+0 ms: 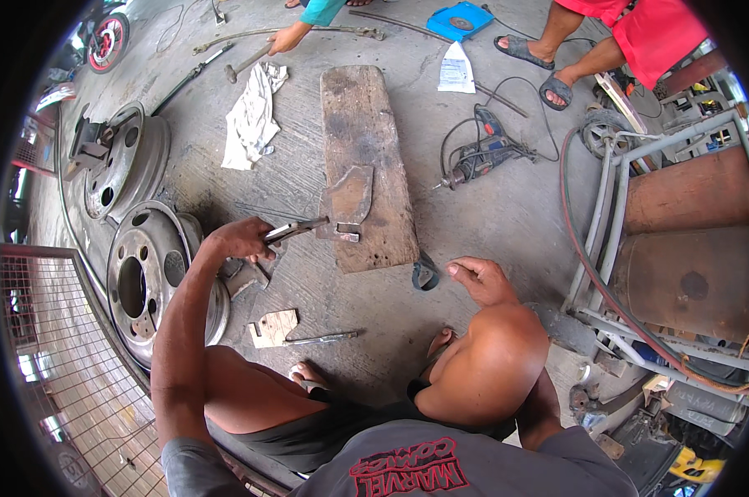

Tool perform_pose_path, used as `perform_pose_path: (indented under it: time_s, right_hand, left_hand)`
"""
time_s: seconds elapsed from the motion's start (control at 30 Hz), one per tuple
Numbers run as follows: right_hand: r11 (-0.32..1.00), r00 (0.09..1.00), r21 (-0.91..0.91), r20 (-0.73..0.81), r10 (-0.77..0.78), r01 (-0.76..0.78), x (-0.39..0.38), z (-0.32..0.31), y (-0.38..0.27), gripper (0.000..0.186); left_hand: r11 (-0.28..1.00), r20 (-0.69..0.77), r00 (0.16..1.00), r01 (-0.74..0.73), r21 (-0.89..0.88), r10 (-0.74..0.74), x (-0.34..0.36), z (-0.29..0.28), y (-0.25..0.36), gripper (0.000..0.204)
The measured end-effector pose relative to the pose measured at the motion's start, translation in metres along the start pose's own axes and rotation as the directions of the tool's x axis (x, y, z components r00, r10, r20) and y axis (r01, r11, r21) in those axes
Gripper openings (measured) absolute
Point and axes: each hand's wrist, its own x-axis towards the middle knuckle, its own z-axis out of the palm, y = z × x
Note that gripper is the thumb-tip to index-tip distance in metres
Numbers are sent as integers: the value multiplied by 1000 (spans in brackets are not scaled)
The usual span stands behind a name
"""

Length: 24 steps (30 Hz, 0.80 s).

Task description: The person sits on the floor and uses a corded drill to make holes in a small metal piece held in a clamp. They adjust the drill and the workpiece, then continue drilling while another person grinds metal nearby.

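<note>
- The left hand (240, 238) is clamped shut on a pair of pliers (296, 229), fingers wrapped round the handles near 9 o'clock of centre.
- The pliers' long axis runs almost level, rising slightly toward 3 o'clock; the nose points at 3 o'clock and meets a small metal piece (345, 232) at the left edge of the plank (366, 166).
- That piece sits just below a dark, shield-shaped plate (350, 195) lying flat on the plank; whether the two are joined I cannot tell.
- The plank's long axis runs from 12 to 6 o'clock, its near end toward the person's knees.
- The right hand (478, 277) holds nothing: fingers loosely apart and curled, hovering over the concrete at about 4 o'clock of the plank's near end, just beside a dark strap loop (425, 273).
- Judging by this, the work is at a gripping or positioning stage: the piece is caught and steadied, nothing looks finished, and any cutting, drilling or fixing seems still to do.
- The drill (482, 156) lies untouched at 2 o'clock, well apart from both hands.
- A cut plate (275, 327) and a thin rod (321, 338) lie on the floor at 7 o'clock, near the wheel rims (138, 282).
- Another person's hand (288, 38) reaches in at 12 o'clock.
</note>
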Motion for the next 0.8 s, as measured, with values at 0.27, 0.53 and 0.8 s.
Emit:
perform_pose_path:
  time_s: [0.27, 0.53, 0.8]
  right_hand:
    - [1000, 1000, -5, 20, -19, 20, 0, 17, 14, 32]
    - [967, 959, 67, 160, 234, -247, -24, 52, 48, 33]
    - [960, 964, 136, 137, 226, -245, 17, 15, 6, 45]
  left_hand:
    - [892, -300, 952, 78, 445, 67, -6, -24, 21, 34]
    - [847, -420, 906, 188, 497, 46, 19, -34, 33, 29]
    - [842, -433, 901, 201, 500, 42, 30, -34, 16, 35]
